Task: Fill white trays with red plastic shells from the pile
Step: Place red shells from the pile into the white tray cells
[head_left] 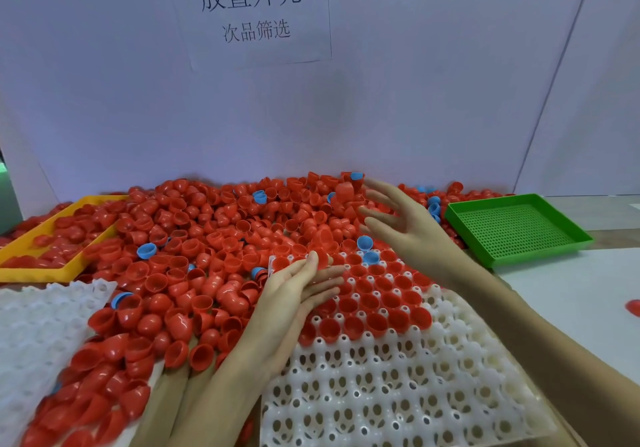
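Observation:
A big pile of red plastic shells (214, 238) covers the table from the back wall to the front left. A white tray (398, 387) with round pockets lies in front of me; its far rows hold red shells (377, 304), its near rows are bare. My left hand (298, 287) lies with straight fingers on the tray's far left edge, touching shells there. My right hand (405, 224) hovers with spread fingers above the pile just beyond the tray, holding nothing.
A second white tray (38, 328) lies at the left front. A yellow tray (45, 238) with red shells sits at the far left, a green perforated tray (516, 228) at the right. Several blue shells (364, 242) are mixed into the pile. A white wall stands behind.

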Tool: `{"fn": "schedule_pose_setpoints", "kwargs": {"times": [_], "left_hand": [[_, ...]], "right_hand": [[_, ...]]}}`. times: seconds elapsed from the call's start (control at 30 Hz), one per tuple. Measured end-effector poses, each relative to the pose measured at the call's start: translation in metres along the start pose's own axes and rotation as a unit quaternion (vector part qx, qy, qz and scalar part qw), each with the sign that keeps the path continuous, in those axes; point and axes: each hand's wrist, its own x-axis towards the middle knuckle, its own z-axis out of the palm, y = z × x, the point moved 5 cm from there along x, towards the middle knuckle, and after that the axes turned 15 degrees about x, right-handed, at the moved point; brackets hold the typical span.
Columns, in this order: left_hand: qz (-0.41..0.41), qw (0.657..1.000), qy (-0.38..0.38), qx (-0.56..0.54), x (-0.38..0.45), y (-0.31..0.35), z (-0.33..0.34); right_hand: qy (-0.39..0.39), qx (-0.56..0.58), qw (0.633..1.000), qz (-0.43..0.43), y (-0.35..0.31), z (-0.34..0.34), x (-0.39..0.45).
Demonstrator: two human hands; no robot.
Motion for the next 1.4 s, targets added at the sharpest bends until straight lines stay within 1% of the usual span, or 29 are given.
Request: {"fn": "schedule_pose_setpoints", "kwargs": {"times": [0.13,0.2,0.23,0.27,0.37,0.43,0.5,0.63,0.77,0.8,0.93,1.03,1.1,1.2,1.27,1.3,1.4], "left_hand": [[-0.012,1.000,-0.020,-0.020,-0.002,0.002,0.001],[-0.015,0.999,-0.033,0.000,-0.003,0.002,0.004],[-0.014,0.999,-0.038,0.016,-0.004,0.002,0.004],[-0.012,0.999,-0.040,0.032,-0.005,0.002,0.005],[-0.006,0.997,-0.047,0.056,-0.006,0.003,0.008],[0.003,0.997,-0.048,0.058,-0.006,0.004,0.009],[0.020,0.998,-0.040,0.053,-0.006,0.006,0.009],[0.061,0.993,-0.009,0.101,-0.007,0.010,0.007],[0.058,0.991,-0.006,0.119,-0.007,0.008,0.009],[0.062,0.990,-0.009,0.129,-0.007,0.008,0.010],[0.093,0.982,-0.012,0.166,-0.010,0.010,0.015],[0.105,0.982,0.010,0.156,-0.011,0.011,0.015],[0.104,0.983,0.008,0.151,-0.011,0.011,0.016],[0.113,0.980,0.018,0.160,-0.011,0.013,0.016],[0.140,0.962,0.060,0.227,-0.011,0.015,0.010],[0.157,0.943,0.086,0.280,-0.011,0.015,0.007],[0.207,0.866,0.146,0.432,-0.012,0.017,0.001]], "right_hand": [[-0.064,0.003,0.998,0.000,0.011,0.002,-0.004],[-0.122,0.006,0.993,-0.002,0.014,0.010,-0.013],[-0.142,-0.010,0.990,-0.010,0.013,0.015,-0.018],[-0.145,-0.030,0.989,-0.023,0.013,0.017,-0.022],[-0.093,-0.064,0.992,-0.056,0.013,0.018,-0.031],[-0.066,-0.058,0.995,-0.052,0.015,0.013,-0.035],[-0.060,-0.054,0.996,-0.046,0.017,0.008,-0.038],[-0.063,-0.026,0.997,-0.034,0.023,0.003,-0.043],[-0.118,0.092,0.989,-0.006,0.021,0.005,-0.049],[-0.126,0.103,0.987,-0.007,0.019,0.005,-0.051],[-0.114,0.071,0.991,-0.016,0.019,0.004,-0.052],[-0.099,0.056,0.993,-0.015,0.023,0.006,-0.053],[-0.097,0.048,0.994,-0.021,0.023,0.005,-0.054],[-0.070,-0.017,0.997,-0.028,0.023,-0.014,-0.050],[-0.032,-0.096,0.994,-0.029,0.024,-0.039,-0.049],[-0.017,-0.136,0.990,-0.025,0.026,-0.052,-0.049],[-0.015,-0.215,0.977,-0.001,0.034,-0.078,-0.053]]}}
